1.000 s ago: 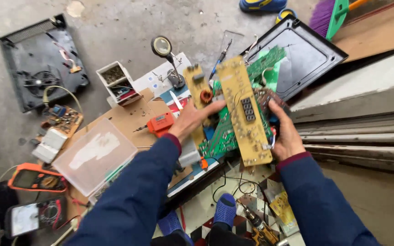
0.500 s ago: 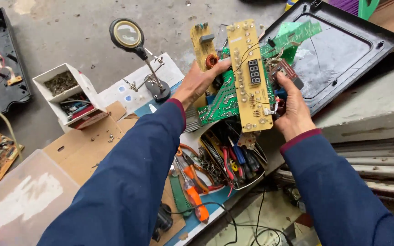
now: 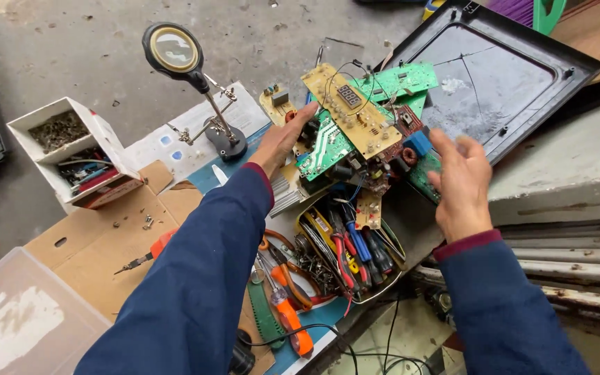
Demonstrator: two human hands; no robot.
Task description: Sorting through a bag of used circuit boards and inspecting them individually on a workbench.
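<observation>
A stack of circuit boards lies tilted over a tool tray: a tan board with a digit display on top, green boards beneath it, and a smaller tan board at the left. My left hand is stretched flat against the stack's left edge, fingertips touching the boards. My right hand hovers just right of the stack, fingers spread and slightly blurred, holding nothing. Both arms are in dark blue sleeves.
A tray of screwdrivers and pliers sits below the boards, with orange-handled pliers beside it. A magnifier stand with clips and a white compartment box stand at the left on cardboard. A black appliance panel lies at the upper right.
The boards went from held upright in both hands to lying tilted on the pile. My right hand let go and drew back to the right. My left hand flattened against the stack.
</observation>
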